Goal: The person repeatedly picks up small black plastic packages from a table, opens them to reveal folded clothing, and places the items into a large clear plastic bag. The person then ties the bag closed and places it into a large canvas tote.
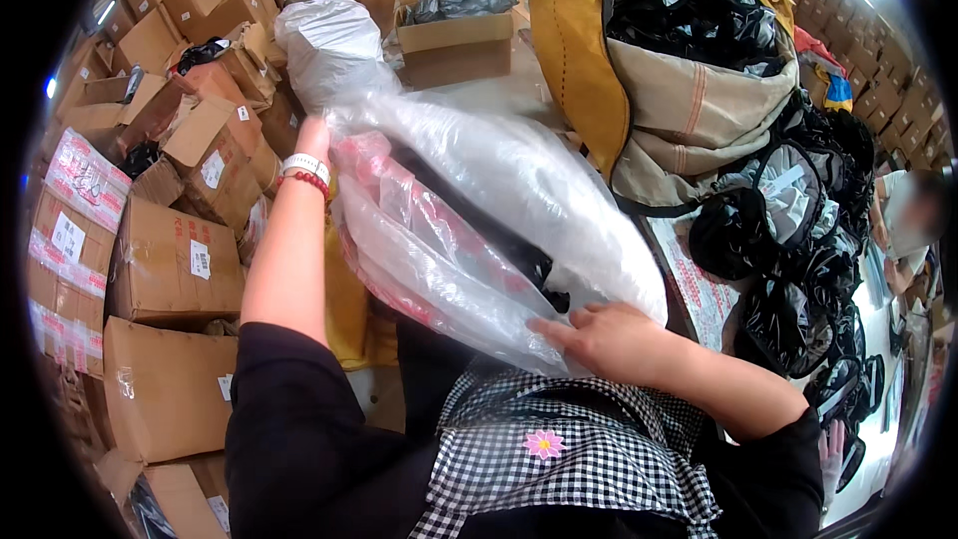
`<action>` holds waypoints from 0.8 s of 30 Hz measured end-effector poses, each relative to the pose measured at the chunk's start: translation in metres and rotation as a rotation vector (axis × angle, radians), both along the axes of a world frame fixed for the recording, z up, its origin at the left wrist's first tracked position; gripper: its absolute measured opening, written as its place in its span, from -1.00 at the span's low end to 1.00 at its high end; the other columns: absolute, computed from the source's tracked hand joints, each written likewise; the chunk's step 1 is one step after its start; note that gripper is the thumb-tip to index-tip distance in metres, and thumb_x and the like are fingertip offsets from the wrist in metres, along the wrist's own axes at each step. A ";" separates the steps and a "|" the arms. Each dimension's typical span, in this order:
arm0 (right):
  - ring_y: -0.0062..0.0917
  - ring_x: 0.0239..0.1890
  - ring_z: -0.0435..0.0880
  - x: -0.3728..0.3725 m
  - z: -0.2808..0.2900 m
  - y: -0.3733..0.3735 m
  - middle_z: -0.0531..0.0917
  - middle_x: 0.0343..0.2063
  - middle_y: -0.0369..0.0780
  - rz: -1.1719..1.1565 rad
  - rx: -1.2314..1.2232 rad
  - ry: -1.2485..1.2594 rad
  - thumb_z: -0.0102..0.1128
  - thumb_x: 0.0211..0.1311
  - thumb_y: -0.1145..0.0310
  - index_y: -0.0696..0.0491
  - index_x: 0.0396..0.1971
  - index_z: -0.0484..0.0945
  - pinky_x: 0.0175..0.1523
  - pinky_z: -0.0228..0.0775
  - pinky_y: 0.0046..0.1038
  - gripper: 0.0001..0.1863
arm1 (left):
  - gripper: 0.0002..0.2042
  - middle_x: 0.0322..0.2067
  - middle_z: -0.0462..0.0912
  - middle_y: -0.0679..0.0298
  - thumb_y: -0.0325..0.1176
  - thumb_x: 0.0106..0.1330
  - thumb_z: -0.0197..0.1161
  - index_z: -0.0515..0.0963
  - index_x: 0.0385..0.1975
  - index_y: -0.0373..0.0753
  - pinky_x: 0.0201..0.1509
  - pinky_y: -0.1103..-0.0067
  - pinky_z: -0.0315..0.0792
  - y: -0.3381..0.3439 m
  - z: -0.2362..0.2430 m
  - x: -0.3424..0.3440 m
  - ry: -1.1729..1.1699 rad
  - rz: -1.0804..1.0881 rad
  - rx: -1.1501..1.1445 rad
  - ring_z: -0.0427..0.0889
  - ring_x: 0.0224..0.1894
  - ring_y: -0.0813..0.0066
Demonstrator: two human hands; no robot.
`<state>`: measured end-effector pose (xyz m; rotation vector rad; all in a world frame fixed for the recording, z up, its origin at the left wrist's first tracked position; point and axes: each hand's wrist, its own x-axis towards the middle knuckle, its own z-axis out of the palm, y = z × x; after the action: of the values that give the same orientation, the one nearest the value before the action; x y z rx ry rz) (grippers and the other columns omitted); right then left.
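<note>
A large clear plastic bag (559, 210) with a pink-red patch along one side is stretched wide in front of me, its mouth gaping. My left hand (317, 135) is closed on the far left end of its rim, the fingertips partly hidden by the film. At the near right, my right hand (617, 339) pinches the rim, index finger pointing left along the plastic. Something black (544, 274) shows in the gap of the mouth; its kind I cannot make out. Just beyond my left hand stands a stuffed white sack (334, 45).
A big yellow and beige bag (689, 105) full of black plastic-wrapped items stands at the far right. More black-wrapped items (788, 309) cover the white table on the right. Cardboard boxes (180, 260) pile up at the left. Another person (903, 225) is at the right edge.
</note>
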<state>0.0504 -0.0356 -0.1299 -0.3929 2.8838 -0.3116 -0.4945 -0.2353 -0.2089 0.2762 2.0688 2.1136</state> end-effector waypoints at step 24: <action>-0.30 -0.05 0.65 -0.083 -0.004 0.077 0.69 -0.23 -0.16 -0.456 0.265 0.797 0.24 0.13 0.32 0.04 -0.18 0.58 0.25 0.23 -0.24 -0.75 | -0.16 0.09 0.63 -0.01 -0.04 0.11 0.51 0.33 0.39 -0.21 0.03 0.29 0.52 -0.042 0.115 0.337 0.704 -0.379 -0.998 0.68 -0.06 0.10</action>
<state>-0.0322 0.0419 -0.1342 0.2693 3.7067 0.2289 -0.1574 -0.2774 -0.0943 1.2181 2.8071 0.6247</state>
